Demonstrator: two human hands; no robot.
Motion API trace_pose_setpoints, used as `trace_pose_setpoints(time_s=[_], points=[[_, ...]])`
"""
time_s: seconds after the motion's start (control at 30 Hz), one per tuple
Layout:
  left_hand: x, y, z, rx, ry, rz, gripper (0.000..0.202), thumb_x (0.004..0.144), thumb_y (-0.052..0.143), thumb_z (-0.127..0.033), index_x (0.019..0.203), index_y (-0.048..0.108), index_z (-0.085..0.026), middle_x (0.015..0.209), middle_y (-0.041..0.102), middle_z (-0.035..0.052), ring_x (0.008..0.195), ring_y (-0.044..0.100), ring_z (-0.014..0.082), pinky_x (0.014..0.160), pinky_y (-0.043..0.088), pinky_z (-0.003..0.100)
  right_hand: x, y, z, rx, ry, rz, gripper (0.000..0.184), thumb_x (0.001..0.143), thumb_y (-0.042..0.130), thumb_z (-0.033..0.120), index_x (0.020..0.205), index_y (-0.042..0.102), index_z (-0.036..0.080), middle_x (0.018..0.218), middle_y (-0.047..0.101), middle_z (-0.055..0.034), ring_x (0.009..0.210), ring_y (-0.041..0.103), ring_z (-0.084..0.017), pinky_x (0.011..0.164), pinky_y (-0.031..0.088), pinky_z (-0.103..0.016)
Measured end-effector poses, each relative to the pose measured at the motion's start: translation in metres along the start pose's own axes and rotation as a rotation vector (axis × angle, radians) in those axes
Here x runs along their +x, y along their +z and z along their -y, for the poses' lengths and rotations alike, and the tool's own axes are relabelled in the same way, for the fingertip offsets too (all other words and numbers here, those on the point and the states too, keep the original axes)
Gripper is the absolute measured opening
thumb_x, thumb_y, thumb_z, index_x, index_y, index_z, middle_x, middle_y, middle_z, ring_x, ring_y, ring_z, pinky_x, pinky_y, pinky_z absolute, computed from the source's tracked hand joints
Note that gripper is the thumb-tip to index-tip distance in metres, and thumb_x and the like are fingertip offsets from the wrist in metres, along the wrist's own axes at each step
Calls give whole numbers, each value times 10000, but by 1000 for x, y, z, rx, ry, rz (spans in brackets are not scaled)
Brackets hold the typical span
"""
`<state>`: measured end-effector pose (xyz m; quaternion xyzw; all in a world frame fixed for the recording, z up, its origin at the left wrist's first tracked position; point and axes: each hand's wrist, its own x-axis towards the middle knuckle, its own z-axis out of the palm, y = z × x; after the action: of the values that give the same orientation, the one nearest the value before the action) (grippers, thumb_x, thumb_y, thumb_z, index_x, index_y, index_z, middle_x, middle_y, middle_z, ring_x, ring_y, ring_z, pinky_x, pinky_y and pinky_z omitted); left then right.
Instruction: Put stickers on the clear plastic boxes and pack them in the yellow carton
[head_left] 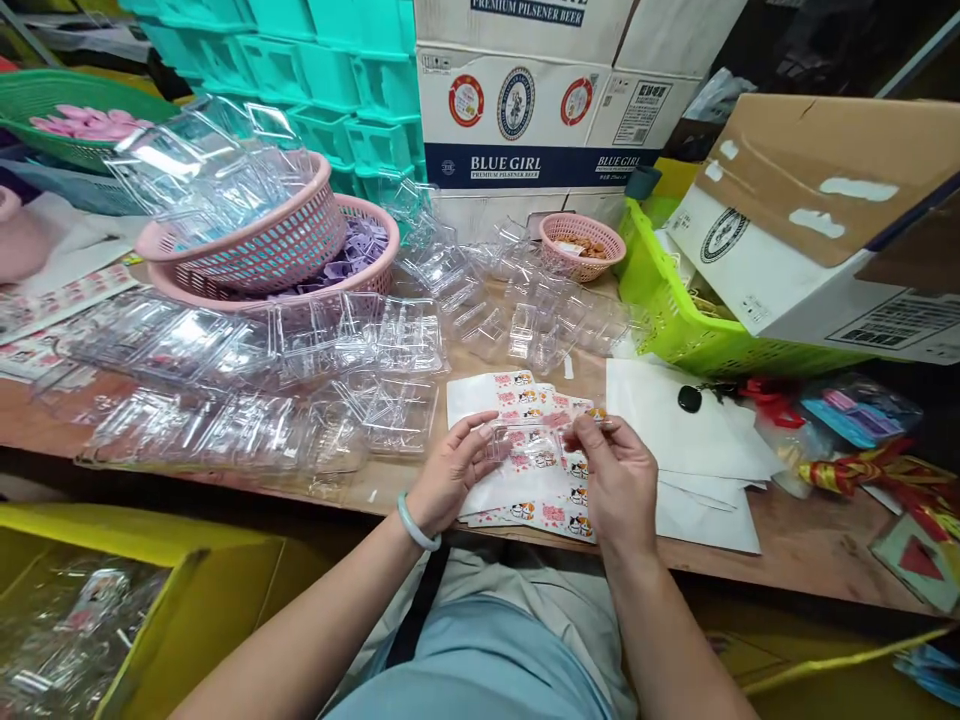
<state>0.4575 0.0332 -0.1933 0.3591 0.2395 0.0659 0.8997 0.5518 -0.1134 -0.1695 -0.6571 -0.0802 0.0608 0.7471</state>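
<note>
My left hand, with a pale green bangle on its wrist, grips the left end of a clear plastic box. At the box's other end is my right hand, its thumb and forefinger pinched on a small cat sticker. Whether the sticker touches the box I cannot tell. Beneath both hands lie sheets of cat stickers, printed in pink, orange and black. Part of the sheets is bare white backing, and my right hand covers their right edge.
Rows of clear plastic boxes cover the table's left side. Behind them stand stacked pink baskets. White papers with a black key fob lie at right, near a lime green crate. A yellow bin sits below left.
</note>
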Motion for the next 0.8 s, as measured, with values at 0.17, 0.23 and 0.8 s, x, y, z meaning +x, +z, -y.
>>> trace_pose_setpoints(time_s=[0.17,0.23,0.8], points=[[0,-2,4,-3,3,6,400,779,714,-349,1134,600,-206,1121,674,82,976,665,179,909,484,311,-27,11,-3,-24,130,61,250,719,771,395,759,655,176,672,693,-9,581,610,-130,548,479,-243],[0,-3,5,-3,2,11,396,782,711,-354,1132,598,-208,1121,674,80,982,662,177,900,484,303,-30,11,-6,-17,155,29,260,708,782,391,765,658,170,671,698,-13,559,603,-120,521,464,-227],[7,-7,13,-32,37,35,365,792,701,-372,1110,608,-219,1117,664,61,972,641,157,848,477,285,-34,23,-5,-40,163,-3,253,680,797,364,717,640,169,656,693,-1,499,527,-84,506,434,-212]])
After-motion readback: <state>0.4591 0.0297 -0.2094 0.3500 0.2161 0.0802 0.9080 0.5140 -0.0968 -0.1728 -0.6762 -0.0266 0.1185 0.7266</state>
